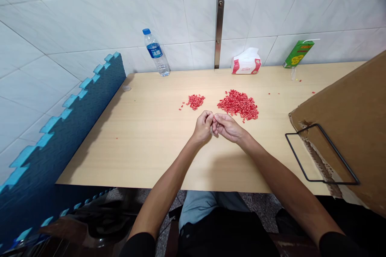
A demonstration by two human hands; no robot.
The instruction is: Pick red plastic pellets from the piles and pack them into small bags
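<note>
My left hand (pixel 204 125) and my right hand (pixel 228 127) meet above the table, thumbs and fingers pinched together. A bit of red shows where their fingertips join; it looks like a small red piece (pixel 214 119), mostly covered by the fingers. Just beyond my right hand lies a large heap of small red cylindrical pieces (pixel 239 104). To its left, past my left hand, is a smaller pile of the same red pieces (pixel 196 101), a few of them strayed at its left side.
Against the tiled wall stand a water bottle (pixel 156 54), a tissue pack (pixel 246 64) and a tilted green drink carton (pixel 298 54). Blue foam matting (pixel 90 104) borders the table (pixel 150 140) on the left. On the right are a cardboard sheet (pixel 346 116) and a black wire frame (pixel 334 156).
</note>
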